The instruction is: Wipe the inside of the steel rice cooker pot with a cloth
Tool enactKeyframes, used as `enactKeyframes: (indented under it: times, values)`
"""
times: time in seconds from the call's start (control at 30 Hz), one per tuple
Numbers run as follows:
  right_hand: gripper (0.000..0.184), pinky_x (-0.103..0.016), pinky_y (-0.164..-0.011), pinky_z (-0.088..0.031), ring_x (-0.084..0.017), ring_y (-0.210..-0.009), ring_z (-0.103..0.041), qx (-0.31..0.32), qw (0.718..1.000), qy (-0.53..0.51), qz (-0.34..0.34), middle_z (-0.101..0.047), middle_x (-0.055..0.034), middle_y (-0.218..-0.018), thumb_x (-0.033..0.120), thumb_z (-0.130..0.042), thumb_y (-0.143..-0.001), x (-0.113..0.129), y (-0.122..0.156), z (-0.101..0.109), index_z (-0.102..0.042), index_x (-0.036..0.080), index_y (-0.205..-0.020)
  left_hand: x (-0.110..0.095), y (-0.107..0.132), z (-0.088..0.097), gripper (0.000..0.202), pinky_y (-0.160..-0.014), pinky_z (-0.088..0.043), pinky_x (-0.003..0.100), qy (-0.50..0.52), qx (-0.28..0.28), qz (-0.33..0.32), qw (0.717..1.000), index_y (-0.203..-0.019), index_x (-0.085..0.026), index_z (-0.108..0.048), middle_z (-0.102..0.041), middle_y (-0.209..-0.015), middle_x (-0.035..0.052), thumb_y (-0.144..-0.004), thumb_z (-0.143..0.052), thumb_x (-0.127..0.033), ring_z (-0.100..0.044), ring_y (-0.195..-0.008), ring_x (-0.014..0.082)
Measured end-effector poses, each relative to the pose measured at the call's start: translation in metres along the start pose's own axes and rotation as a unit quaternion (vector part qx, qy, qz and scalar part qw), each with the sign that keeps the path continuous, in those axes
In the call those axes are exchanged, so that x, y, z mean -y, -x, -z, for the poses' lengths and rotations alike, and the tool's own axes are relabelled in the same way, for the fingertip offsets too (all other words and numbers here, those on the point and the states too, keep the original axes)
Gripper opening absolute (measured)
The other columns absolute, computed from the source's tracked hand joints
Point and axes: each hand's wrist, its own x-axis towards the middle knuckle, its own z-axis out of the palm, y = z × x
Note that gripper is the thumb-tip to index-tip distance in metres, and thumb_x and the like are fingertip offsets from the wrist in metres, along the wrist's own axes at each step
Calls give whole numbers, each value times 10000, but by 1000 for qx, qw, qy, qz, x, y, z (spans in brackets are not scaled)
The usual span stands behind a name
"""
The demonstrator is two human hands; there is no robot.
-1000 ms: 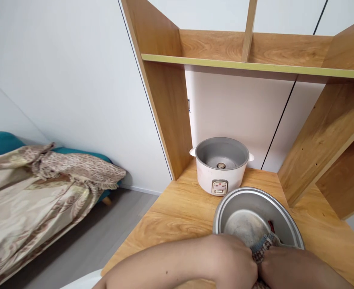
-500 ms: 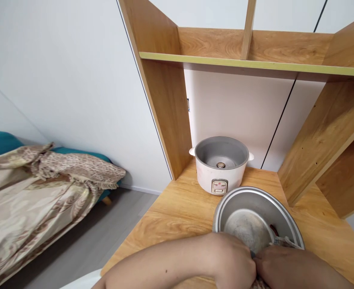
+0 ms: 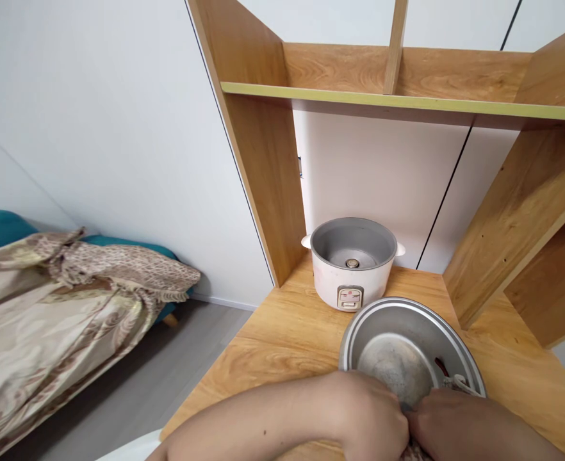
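Note:
A metal inner pot [image 3: 398, 330] rests tilted on the wooden desk [image 3: 282, 333], close to me. My left hand [image 3: 369, 410] curls over the pot's near rim. My right hand [image 3: 450, 419] sits right beside it, closed round a patterned cloth [image 3: 455, 383] that peeks out at the rim on the right. Most of the cloth is hidden under my hands. Behind the pot stands a white rice cooker body [image 3: 352, 262], open and without its pot.
Wooden shelving [image 3: 398, 96] rises over the desk, with side panels at left and right. A bed with a beige patterned cover [image 3: 61, 301] stands at the left over grey flooring. Something white [image 3: 133, 448] shows at the bottom edge.
The cloth has been drawn down under my right hand, so less of it shows at the pot's rim. Both hands have stayed at the near rim.

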Motion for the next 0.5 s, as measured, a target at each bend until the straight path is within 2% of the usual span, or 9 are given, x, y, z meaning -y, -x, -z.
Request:
enactKeyframes:
  times: [0.07,0.23,0.37,0.5]
  values:
    - [411,-407,-702,-551,-407,-988,-837,-14,1000,-7,1,-873,-203,-1067,481,-631,-950,-6,-3,-6,-905,209,-1090,2,-1,-1,536,-457,-376,337,-2,7,-3,1000,-388,-254,-360,-437,-385,-27,-637,-834,-242,-424,-387,161]
    - [403,-462,-758,-564,-465,-1033,-828,-26,999,-16,23,-867,-228,-1094,462,-635,-927,-15,-8,-16,-904,198,-1067,-5,1,6,531,-469,-394,341,-6,14,20,1000,-405,-256,-347,-422,-384,-29,-654,-816,-244,-417,-386,163]
    - [396,-450,-784,-582,-438,-1052,-830,-45,999,-22,13,-871,-206,-1097,451,-606,-948,-17,-8,-20,-898,220,-1084,-14,6,16,525,-481,-403,346,-24,57,56,996,-433,-256,-320,-407,-395,-24,-696,-774,-237,-401,-392,160]
    - [423,-454,-812,-592,-430,-1031,-824,-74,996,-35,45,-867,-221,-1098,483,-612,-947,-26,-16,-31,-902,199,-1063,-14,5,15,478,-497,-421,352,-32,65,45,996,-462,-258,-351,-471,-439,-7,-720,-753,-260,-460,-432,174]
